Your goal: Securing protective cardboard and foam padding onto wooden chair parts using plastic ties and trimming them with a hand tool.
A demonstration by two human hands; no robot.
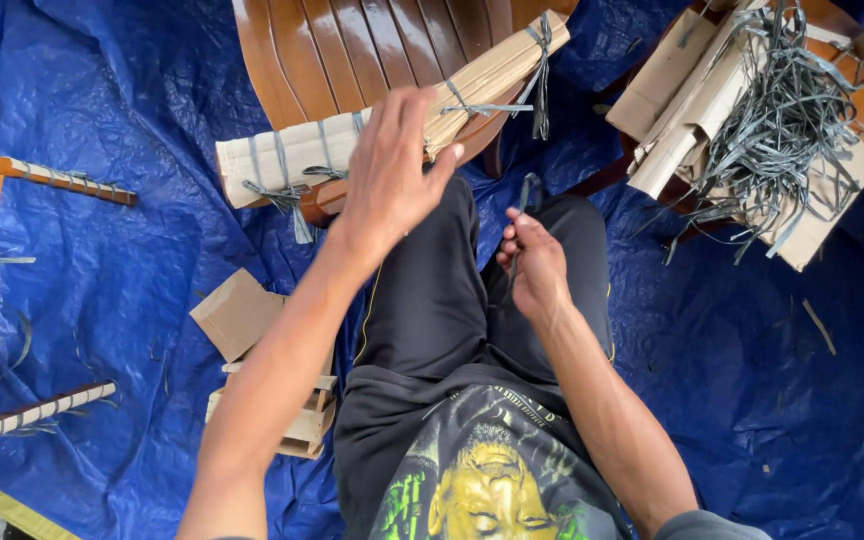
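While the person sits on the blue plastic tarp [132, 260] with legs out in black trousers [442, 300], the left hand [392, 170] lies flat, fingers spread and loose, pressing on the long cardboard-wrapped wooden chair part tied with grey plastic straps [352, 140]; it rests on top, not closed around it. That wrapped part lies slanted across the curved brown slatted wooden seat [352, 45], just beyond the knees. The right hand [534, 265] is curled tight, fingertips pinched on a thin grey plastic strap [526, 195] that runs up from the hand between the legs. Upper right, a tangled pile of loose grey straps [782, 120] sits on folded brown cardboard pieces [682, 90]. By the left thigh lie a flat brown cardboard square [237, 312] and a small stack of cut cardboard strips [302, 420]. Far left, a brown wooden frame with strap-wrapped rails [52, 178] sits at the tarp's edge, well apart from both hands.
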